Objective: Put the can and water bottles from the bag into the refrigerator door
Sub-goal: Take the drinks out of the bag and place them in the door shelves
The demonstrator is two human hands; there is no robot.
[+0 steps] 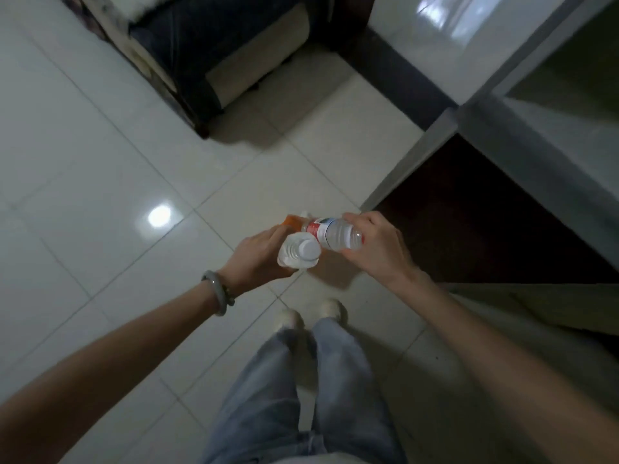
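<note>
My left hand (259,254) grips an upright clear water bottle (299,253), seen from above with its white cap toward me. An orange can (289,220) peeks out just beyond that hand, partly hidden; I cannot tell whether the hand also holds it. My right hand (375,246) is closed around a second clear water bottle (336,233) with a red and white label, lying sideways and touching the first one. The refrigerator door (475,38) is a glossy white panel at the upper right. No bag is in view.
I stand on pale floor tiles (100,162), my shoes (311,316) below the hands. A dark sofa (207,55) fills the upper middle. A grey-white appliance edge (536,155) and a dark opening (469,222) lie at the right.
</note>
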